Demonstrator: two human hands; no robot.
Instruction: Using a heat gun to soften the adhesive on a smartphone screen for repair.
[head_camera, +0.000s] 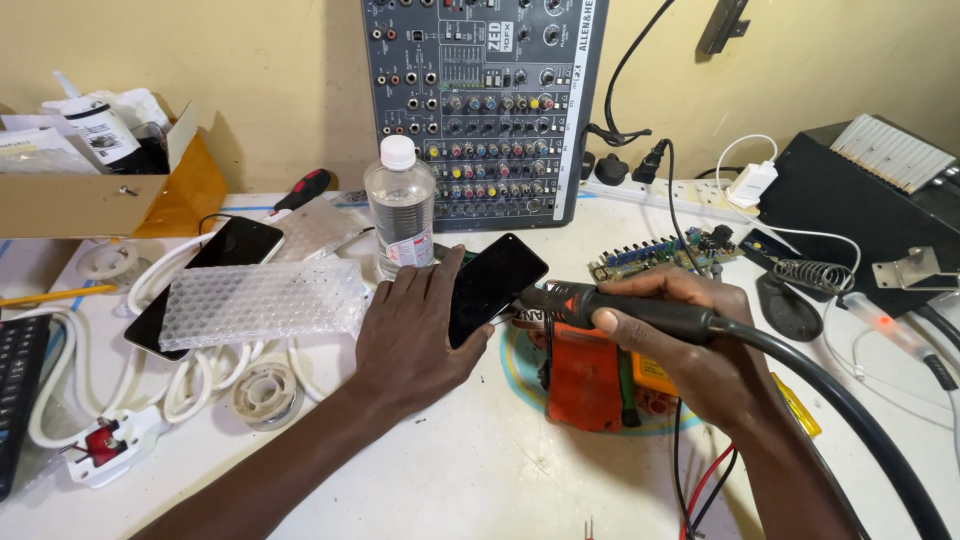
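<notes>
While my left hand (415, 335) lies palm-down on the white table (480, 470), its fingers spread flat and unclenched, their tips press on the near edge of a black phone (492, 285) that rests tilted just behind them. My right hand (690, 350) is clenched around the black handle of a hot-air tool (620, 310), thumb on top, with the nozzle end pointing left and almost touching the phone's right edge; its thick black hose (850, 420) runs off to the lower right. I count two phones: the one under my fingers and a second dark phone (215, 265) to the left, partly covered by one sheet of bubble wrap (260, 300). One clear plastic bottle (400, 205) with a white cap stands just behind my left hand. Under my right hand sits an orange meter (585, 385), and behind it a green circuit board (665, 252). An audio mixer (480, 100) leans against the wall, a cardboard box (100, 195) sits far left, and white cable (170, 390) loops beneath the wrap.
</notes>
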